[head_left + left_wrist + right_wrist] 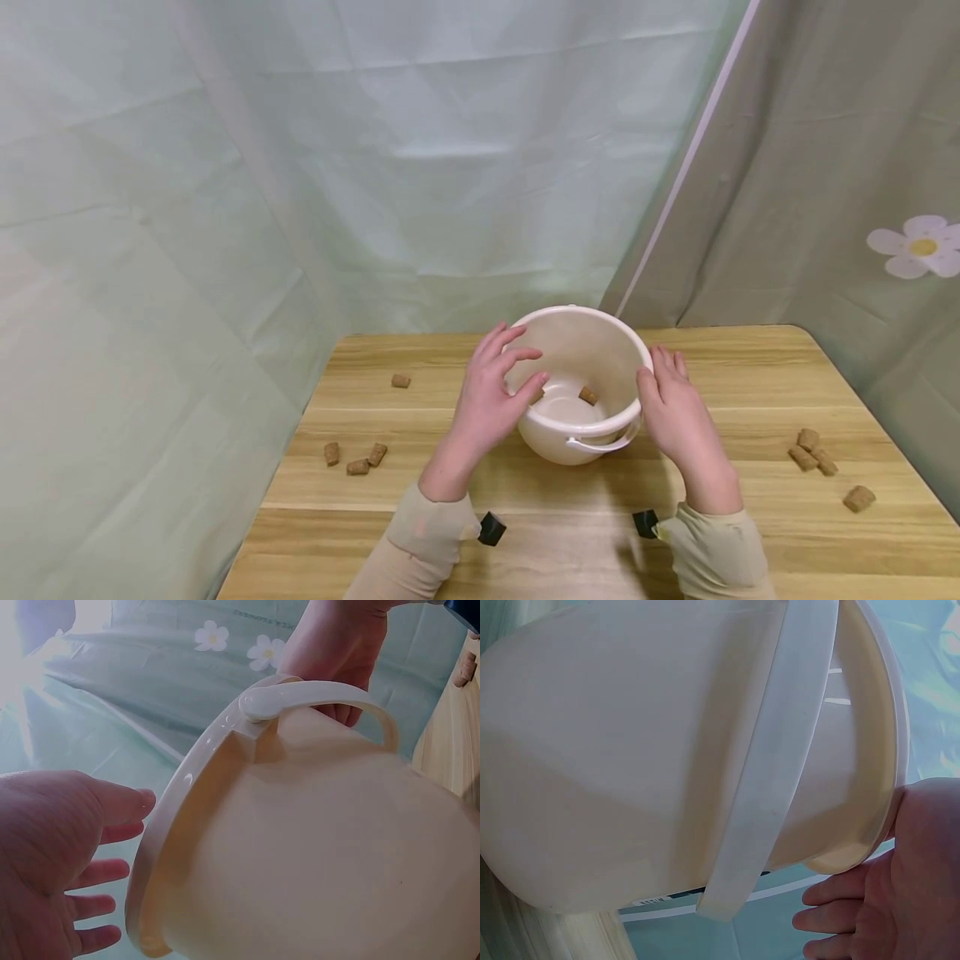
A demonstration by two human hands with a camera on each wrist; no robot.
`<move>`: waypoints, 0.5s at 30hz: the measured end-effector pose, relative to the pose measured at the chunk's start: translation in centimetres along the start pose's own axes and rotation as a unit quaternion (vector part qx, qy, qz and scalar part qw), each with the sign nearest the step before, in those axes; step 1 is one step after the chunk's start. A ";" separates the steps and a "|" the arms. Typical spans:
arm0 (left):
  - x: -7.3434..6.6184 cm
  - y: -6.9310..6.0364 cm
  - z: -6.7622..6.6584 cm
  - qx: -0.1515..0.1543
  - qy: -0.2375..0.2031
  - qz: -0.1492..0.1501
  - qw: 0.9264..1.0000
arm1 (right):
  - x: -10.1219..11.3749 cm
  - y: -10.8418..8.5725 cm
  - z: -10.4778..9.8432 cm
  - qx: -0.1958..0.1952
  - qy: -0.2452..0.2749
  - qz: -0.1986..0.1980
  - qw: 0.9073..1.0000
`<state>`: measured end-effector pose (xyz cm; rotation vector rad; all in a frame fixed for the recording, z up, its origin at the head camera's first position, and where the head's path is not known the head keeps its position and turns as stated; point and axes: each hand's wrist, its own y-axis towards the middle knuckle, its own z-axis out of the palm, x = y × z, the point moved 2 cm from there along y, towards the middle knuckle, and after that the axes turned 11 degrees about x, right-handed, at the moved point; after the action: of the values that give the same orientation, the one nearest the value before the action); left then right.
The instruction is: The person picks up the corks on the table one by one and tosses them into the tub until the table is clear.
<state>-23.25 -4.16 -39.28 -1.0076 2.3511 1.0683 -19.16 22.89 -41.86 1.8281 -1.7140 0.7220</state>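
Note:
A cream plastic bucket (558,442) with a white handle (606,446) stands near the table's middle. Two corks show inside: one cork (588,395) on its floor, another (537,397) partly hidden by the left thumb. Fingers spread and slightly bent, my left hand (491,392) hovers at the left side of the rim; the left wrist view shows a gap between hand and bucket. On the right, my right hand (678,408) holds the rim (900,735), thumb over the edge and fingers outside. In the right wrist view that thumb's tip is hidden.
Several corks lie on the wooden table (555,550): a lone cork (401,381) and a group (357,467) at left, a cluster (802,457) and a single cork (859,498) at right. Pale curtains (480,167) hang behind and beside the table.

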 end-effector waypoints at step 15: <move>0.0 -0.2 0.0 -0.004 -0.001 -0.001 1.000 | -0.1 0.0 0.0 0.002 0.002 0.003 1.000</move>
<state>-23.07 -4.26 -39.43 -1.0110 2.3464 1.0780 -19.15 23.01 -41.92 1.8223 -1.7179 0.7322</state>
